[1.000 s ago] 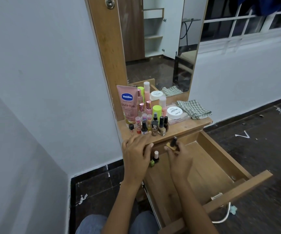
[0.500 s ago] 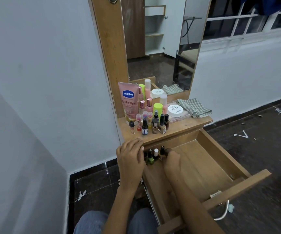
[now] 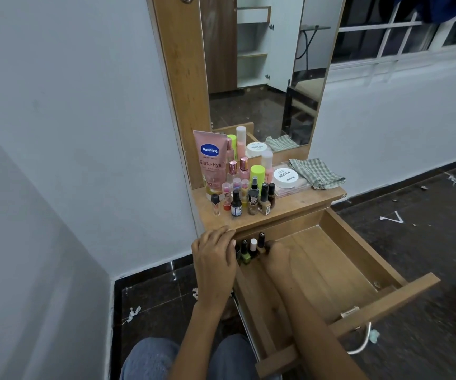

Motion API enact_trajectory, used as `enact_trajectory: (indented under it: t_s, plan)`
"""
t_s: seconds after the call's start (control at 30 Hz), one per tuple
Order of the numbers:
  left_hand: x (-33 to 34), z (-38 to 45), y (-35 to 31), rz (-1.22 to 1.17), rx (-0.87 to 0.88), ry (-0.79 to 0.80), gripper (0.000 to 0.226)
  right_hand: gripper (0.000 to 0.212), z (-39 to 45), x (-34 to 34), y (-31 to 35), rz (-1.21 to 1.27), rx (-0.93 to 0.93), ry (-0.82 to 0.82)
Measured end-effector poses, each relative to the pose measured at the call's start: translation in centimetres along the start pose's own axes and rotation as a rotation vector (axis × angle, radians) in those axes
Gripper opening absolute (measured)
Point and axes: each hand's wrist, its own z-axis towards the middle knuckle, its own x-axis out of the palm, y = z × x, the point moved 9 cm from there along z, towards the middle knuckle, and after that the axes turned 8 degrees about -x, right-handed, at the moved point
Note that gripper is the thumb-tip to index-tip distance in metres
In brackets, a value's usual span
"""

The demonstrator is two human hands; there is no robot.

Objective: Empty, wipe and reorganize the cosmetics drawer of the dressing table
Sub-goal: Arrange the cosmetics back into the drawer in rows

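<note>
Drawer (image 3: 339, 272) pulled open under the tabletop (image 3: 290, 208); its floor mostly bare wood, so emptying looks done, wiping probably too, though that cannot be confirmed; refilling just begun; a short row of polish bottles (image 3: 250, 249) stands in the drawer's back-left corner; left hand (image 3: 215, 259) at the drawer's left edge, fingers curled beside the row, grip unclear; right hand (image 3: 277, 252) inside the drawer, fingertips at the row's right end, whether clamped on a bottle cannot be told; on the tabletop above the drawer wait most cosmetics: Vaseline tube (image 3: 212, 160), small bottles (image 3: 248, 200), white jar (image 3: 285, 177), checked cloth (image 3: 316, 172); bulk of reorganising left.
</note>
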Motion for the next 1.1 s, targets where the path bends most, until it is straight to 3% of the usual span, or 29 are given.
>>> enact_trajectory:
  t_s: [0.07,0.17,0.23,0.43,0.6,0.7,0.8,1.0,1.1]
  plan:
    - [-0.2,0.2,0.0,-0.001,0.008,-0.014,0.024,0.024,-0.4,-0.4,0.2,-0.018,-0.005,-0.015]
    - [-0.3,1.1,-0.8,0.018,0.049,-0.038,0.031,0.024,-1.5,-3.1,1.4,0.038,-0.093,-0.227]
    - [0.2,2.5,-2.2,0.112,0.130,-0.016,0.042,0.021,-2.3,-4.7,2.6,0.090,-0.168,-0.361]
    - [3.2,6.6,-3.2,0.469,0.271,0.150,0.055,0.018,-3.4,-6.3,4.8,0.200,-0.353,-0.492]
    - [1.7,6.5,-4.2,0.305,0.301,0.051,0.040,0.010,-4.5,-7.3,6.0,0.206,-0.474,-0.600]
    - [0.3,5.7,-4.7,0.179,0.307,-0.048,0.016,0.017,-4.9,-7.5,7.0,0.198,-0.559,-0.589]
    - [-0.7,4.5,-5.1,0.128,0.320,-0.108,0.008,0.032,-5.2,-7.0,8.0,0.206,-0.643,-0.528]
    - [-2.3,0.9,-4.8,-0.084,0.221,-0.106,0.013,0.018,-6.2,-7.0,9.8,0.142,-0.763,-0.484]
    - [-1.9,0.1,-2.4,-0.090,0.093,0.006,0.029,0.023,-5.4,-6.1,8.8,0.108,-0.689,-0.282]
